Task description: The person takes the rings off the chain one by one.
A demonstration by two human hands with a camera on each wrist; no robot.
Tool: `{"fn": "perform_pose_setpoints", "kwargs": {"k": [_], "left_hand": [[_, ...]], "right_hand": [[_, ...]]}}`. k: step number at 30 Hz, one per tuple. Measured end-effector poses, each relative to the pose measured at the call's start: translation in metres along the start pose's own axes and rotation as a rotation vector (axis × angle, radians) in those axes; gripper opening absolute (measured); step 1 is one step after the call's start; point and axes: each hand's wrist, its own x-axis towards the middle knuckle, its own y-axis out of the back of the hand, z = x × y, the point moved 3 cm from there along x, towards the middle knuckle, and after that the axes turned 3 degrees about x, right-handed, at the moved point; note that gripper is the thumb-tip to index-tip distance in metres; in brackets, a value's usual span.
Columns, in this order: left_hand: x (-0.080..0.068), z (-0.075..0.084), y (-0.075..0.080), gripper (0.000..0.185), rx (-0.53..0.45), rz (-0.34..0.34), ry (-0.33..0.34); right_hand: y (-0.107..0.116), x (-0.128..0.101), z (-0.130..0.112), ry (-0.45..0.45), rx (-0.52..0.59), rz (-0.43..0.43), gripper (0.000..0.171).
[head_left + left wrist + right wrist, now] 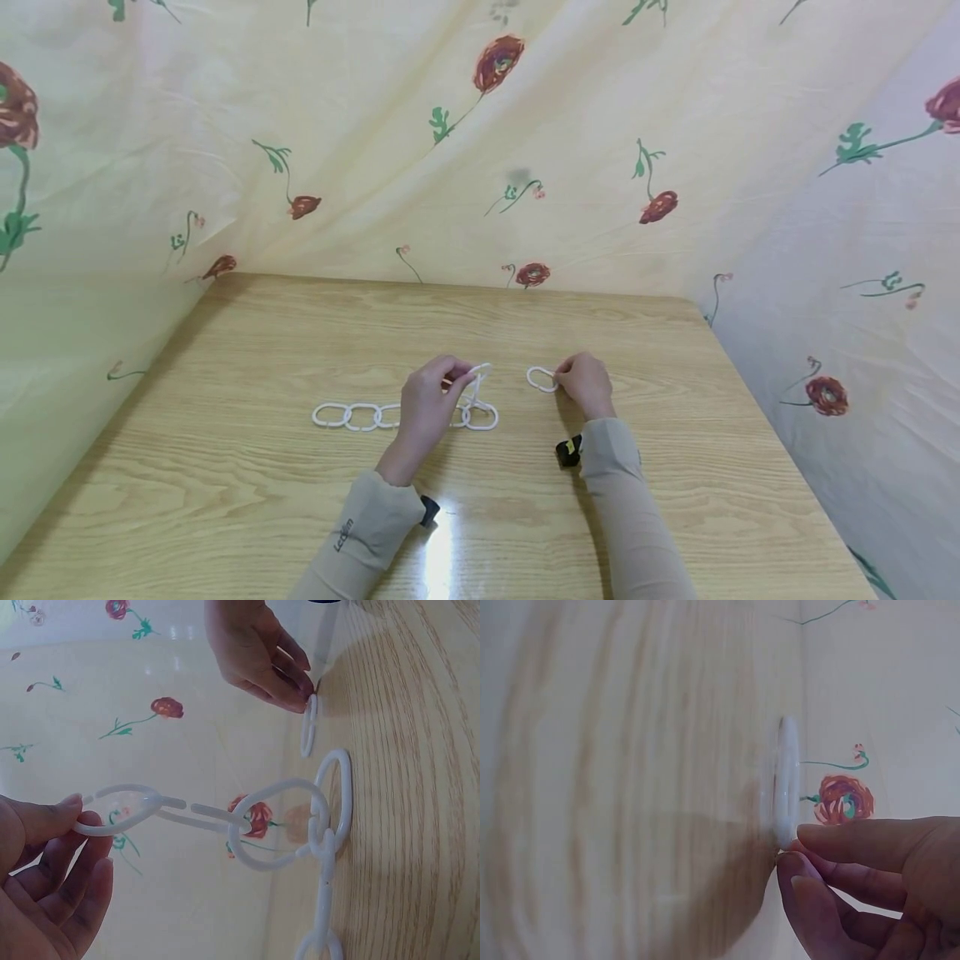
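Note:
A chain of several white plastic oval links (362, 415) lies across the middle of the wooden table (247, 350). My left hand (453, 377) pinches the chain's right end link (477, 377) and holds it raised above the table; in the left wrist view that open-ended link (127, 808) sits between thumb and fingers of my left hand (81, 819), with the following links (300, 825) hanging down to the table. A single loose link (541, 379) lies to the right, its edge pinched by my right hand (561, 381). The right wrist view shows this loose link (787, 776) at my right hand (790, 851).
Cream cloth with red flowers (495, 150) hangs behind the table, and more cloth closes in the left and right sides (862, 333). Black wrist cameras (567, 451) sit on both beige sleeves. Bare table stretches in front of and behind the chain.

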Motion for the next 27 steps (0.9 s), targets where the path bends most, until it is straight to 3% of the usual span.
{"fn": "perform_pose_setpoints", "kwargs": {"k": [13, 21, 27], "left_hand": [[0.000, 0.000, 0.001, 0.007, 0.003, 0.011, -0.007], [0.000, 0.000, 0.001, 0.007, -0.003, 0.014, -0.012], [0.000, 0.000, 0.002, 0.008, -0.005, 0.016, -0.018]], "right_hand": [[0.005, -0.014, -0.011, -0.020, 0.047, -0.018, 0.017], [0.009, -0.029, -0.033, 0.078, 0.234, -0.055, 0.019], [0.008, -0.043, -0.054, 0.202, 0.303, -0.095, 0.019]]}}
